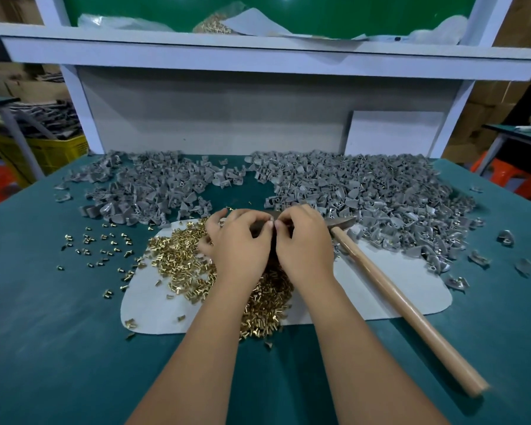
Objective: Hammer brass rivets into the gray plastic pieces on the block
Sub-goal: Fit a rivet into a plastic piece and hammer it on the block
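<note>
A green-topped table (pixel 59 348) is filling most of the view, with a white shelf frame (pixel 258 53) standing at its far edge. Two broad heaps of gray plastic pieces (pixel 365 188) are lying across the far half of the table, one to the left and one to the right, with loose ones trailing off toward the right edge. A pale sheet (pixel 396 289) is lying in the middle, near the person, and a pile of brass rivets (pixel 178 256) is spreading over its left part, with strays scattered on the green to the left. A wooden-handled hammer (pixel 402 305) is resting on the sheet's right side, its handle slanting toward the near right and its head beside the right wrist. The left hand (pixel 236 243) and right hand (pixel 304 240) are meeting over the far end of the sheet, above a dark block (pixel 272 214) mostly hidden beneath them. Both sets of fingers are curling inward with tips together, pinching something small that I cannot make out.
</note>
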`<state>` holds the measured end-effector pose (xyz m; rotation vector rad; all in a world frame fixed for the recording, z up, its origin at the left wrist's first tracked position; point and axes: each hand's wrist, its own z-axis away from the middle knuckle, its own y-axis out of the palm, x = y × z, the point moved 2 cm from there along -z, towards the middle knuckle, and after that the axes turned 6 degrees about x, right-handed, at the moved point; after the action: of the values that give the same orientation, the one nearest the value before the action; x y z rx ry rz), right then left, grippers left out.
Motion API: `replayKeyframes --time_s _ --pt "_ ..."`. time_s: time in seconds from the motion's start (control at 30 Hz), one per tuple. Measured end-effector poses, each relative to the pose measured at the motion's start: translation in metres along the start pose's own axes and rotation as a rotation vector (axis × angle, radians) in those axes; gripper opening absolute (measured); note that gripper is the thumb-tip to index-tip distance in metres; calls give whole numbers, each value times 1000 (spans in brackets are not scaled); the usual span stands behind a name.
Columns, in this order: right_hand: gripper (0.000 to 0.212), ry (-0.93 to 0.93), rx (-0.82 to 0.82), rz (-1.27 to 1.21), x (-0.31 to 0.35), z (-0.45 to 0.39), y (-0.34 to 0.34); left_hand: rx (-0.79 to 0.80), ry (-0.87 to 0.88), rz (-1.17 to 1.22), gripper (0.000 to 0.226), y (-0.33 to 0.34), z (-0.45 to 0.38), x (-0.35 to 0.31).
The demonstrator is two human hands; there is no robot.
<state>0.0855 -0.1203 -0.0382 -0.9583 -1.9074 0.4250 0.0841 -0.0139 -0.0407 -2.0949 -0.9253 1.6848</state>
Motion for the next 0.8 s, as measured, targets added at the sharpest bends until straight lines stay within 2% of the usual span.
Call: replayKeyframes --time_s 0.17,0.27,0.3,0.4,0.43,0.47,0.57,0.6,0.63,0.73,0.8 --pt "7 -68 -107 -13 7 3 -8 -75 67 151 11 -6 3 -3" --pt "8 -65 -148 -54 17 -3 -16 -124 35 234 18 -13 3 -4" --pt "8 -108 -161 -47 21 -5 -21 -126 20 255 20 -14 4 -4" --pt "14 -403 -278 169 31 -18 -36 -90 -8 357 25 -14 7 0" --pt "16 -417 -312 235 29 -27 -41 -84 -7 371 27 -14 8 0" --pt "18 -332 -303 276 25 -38 -46 -93 -2 363 29 -14 8 0" --pt "46 180 -103 411 7 -58 -49 -158 -21 351 36 -15 6 0" --pt "50 240 -70 417 7 -55 -46 -165 -26 355 36 -15 4 1" --pt "51 220 -71 404 10 -48 -41 -158 -26 354 36 -15 2 3" --pt "44 -20 -122 345 32 -19 -20 -129 -26 301 32 -15 -5 7" --pt "41 -145 -83 338 43 -4 -7 -166 -64 253 28 -23 -10 9"
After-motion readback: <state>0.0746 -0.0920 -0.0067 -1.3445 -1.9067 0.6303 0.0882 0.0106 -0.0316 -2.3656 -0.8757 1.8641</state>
